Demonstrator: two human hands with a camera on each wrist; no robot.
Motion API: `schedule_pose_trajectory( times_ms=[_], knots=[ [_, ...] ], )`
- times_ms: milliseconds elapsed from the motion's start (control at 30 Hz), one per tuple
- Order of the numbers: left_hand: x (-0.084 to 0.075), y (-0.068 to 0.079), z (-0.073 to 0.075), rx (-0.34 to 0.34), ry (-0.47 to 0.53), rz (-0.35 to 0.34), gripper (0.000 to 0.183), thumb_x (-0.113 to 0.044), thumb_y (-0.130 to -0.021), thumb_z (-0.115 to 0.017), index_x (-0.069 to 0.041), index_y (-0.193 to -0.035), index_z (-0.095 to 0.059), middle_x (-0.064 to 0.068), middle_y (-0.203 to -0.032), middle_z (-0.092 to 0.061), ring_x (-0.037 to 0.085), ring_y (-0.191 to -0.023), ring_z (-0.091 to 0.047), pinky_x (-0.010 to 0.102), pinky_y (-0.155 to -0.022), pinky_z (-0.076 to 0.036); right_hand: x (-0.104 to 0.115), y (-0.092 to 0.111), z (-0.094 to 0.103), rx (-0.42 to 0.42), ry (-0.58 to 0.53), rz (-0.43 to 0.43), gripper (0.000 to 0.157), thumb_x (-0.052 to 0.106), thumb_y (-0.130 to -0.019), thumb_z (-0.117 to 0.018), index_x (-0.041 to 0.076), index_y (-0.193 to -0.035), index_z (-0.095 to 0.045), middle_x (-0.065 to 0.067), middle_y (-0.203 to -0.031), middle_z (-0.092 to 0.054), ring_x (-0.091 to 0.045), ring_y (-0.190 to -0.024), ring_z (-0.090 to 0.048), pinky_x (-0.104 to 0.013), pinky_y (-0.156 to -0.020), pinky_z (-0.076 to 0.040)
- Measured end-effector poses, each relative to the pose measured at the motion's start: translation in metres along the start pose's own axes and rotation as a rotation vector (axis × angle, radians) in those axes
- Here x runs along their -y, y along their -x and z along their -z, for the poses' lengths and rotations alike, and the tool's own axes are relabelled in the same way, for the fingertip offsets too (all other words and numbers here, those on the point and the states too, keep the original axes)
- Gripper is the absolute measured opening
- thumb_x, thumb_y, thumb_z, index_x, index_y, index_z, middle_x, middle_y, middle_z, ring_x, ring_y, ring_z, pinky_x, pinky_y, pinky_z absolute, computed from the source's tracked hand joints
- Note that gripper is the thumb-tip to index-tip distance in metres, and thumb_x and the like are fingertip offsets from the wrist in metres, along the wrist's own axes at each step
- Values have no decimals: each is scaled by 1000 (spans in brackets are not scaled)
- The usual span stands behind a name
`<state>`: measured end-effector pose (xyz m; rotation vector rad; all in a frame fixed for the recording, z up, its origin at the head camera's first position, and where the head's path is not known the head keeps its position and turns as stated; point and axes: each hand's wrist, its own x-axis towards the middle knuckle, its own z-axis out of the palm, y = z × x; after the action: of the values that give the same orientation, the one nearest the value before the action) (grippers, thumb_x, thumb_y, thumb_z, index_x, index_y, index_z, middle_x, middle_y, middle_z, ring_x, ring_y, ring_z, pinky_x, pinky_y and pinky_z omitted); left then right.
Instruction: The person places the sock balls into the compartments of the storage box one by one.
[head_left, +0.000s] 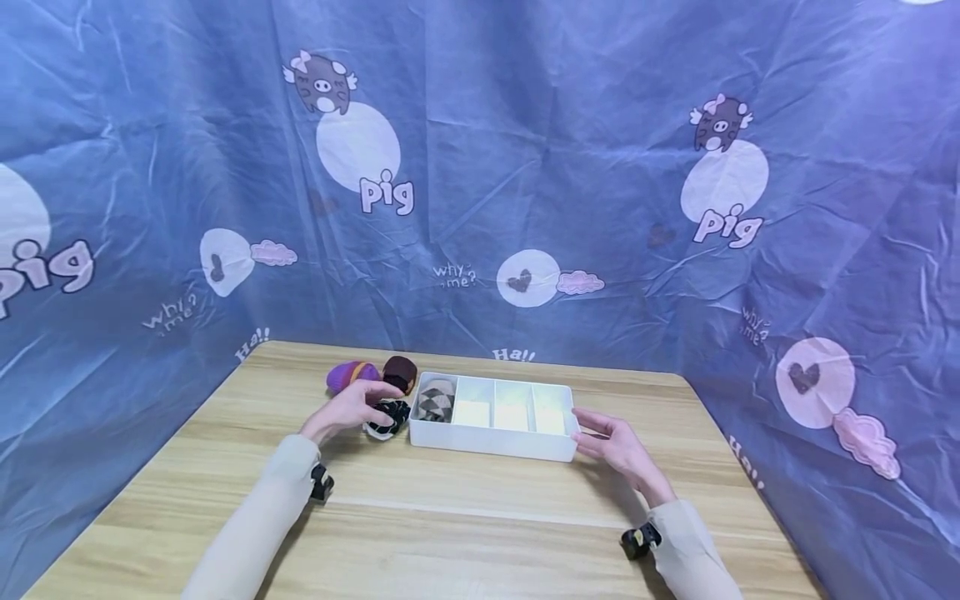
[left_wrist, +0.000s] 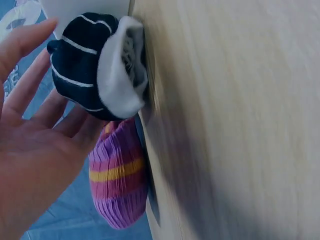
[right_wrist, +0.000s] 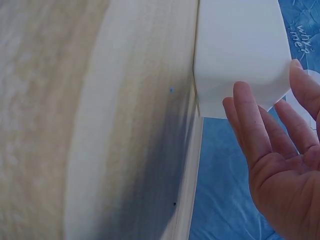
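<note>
Pale sleeves (head_left: 255, 521) nearest; left hand (head_left: 349, 410), fingers spread, gripping nothing, is nearer the black striped sock (left_wrist: 82, 67), lying between it and the white box (head_left: 491, 440), whose right end the right hand (head_left: 621, 448) flanks, unclenched.

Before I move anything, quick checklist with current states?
1. Left hand closed on the black striped roll: not ok, fingers are around it but not closed.
2. Purple striped roll clear of that hand: cannot tell, they overlap in the head view.
3. Right hand firm on the white box: cannot tell, fingers are at its right end but pressure doesn't show.
4. Base of the white box flat on the table: ok.
5. Gray patterned roll inside at the left end: ok.
</note>
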<state>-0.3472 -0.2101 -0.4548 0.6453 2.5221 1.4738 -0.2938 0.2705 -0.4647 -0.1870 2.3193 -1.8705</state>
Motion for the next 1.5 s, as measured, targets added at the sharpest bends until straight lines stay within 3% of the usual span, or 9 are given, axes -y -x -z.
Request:
schedule_pose_trajectory(
  times_ms=[200, 333, 467, 733, 967, 1133, 1267, 1367, 1500],
  knots=[
    [4, 3, 2, 58, -24, -5, 62, 7, -69, -76, 4, -129, -58, 25, -132, -59, 39, -126, -51, 50, -107, -42, 0, 0, 0, 2, 12, 5, 63, 7, -90, -69, -6, -144, -40, -32, -148, -38, -30, -117, -61, -33, -94, -54],
    [4, 2, 1, 55, -65, 17, 66, 7, -68, -78, 2, -130, -57, 25, -132, -58, 39, -126, -51, 51, -108, -39, 0, 0, 1, 4, 14, 1, 63, 7, -90, -69, -6, -145, -40, -32, -148, -38, -29, -117, -61, -34, -94, -54],
    [6, 2, 1, 42, -43, 36, 68, 7, -68, -77, 2, -132, -54, 27, -134, -56, 42, -128, -48, 55, -110, -36, 0, 0, 0, -3, 16, -5, 62, 7, -90, -69, -5, -144, -41, -31, -148, -38, -29, -117, -61, -33, -94, -54],
    [6, 1, 7, -21, -50, 23, 56, 4, -79, -72, -3, -132, -56, 27, -141, -49, 48, -131, -43, 59, -108, -38, 5, 0, -1, -7, 29, 10, 62, 7, -90, -68, -5, -145, -40, -31, -148, -38, -33, -119, -60, -35, -95, -53],
    [2, 4, 3, -79, -57, 5, 51, -3, -83, -72, -3, -132, -56, 27, -135, -54, 46, -127, -48, 59, -106, -39, 5, 4, -1, 8, 27, 11, 61, 6, -91, -67, -7, -144, -39, -32, -149, -36, -35, -119, -59, -35, -93, -54],
    [-1, 2, 0, -196, -32, 15, 52, -10, -85, -73, -9, -135, -56, 25, -132, -59, 42, -125, -53, 57, -108, -38, 3, 5, -3, 12, 52, 29, 61, 8, -91, -67, -8, -144, -40, -32, -149, -35, -35, -118, -60, -33, -91, -55],
    [-8, -1, -1, -275, 13, 22, 55, -14, -86, -74, -14, -138, -55, 24, -135, -58, 37, -123, -56, 49, -102, -47, 3, 4, -3, 11, 54, 31, 62, 8, -92, -67, -7, -144, -39, -33, -149, -36, -33, -118, -61, -33, -92, -55],
    [-14, -3, -4, -287, 91, 5, 55, -11, -87, -72, -14, -139, -54, 25, -133, -59, 34, -115, -61, 36, -87, -57, 3, 3, -2, 16, 43, 27, 62, 7, -92, -67, -7, -145, -38, -34, -149, -35, -33, -118, -60, -34, -93, -55],
    [-20, -7, -9, -302, 174, -50, 52, -6, -89, -69, -8, -139, -53, 27, -126, -62, 27, -104, -65, 26, -74, -58, 2, 4, -2, 7, 34, 17, 61, 6, -91, -67, -7, -144, -39, -33, -149, -35, -34, -118, -60, -34, -91, -55]
  ],
)
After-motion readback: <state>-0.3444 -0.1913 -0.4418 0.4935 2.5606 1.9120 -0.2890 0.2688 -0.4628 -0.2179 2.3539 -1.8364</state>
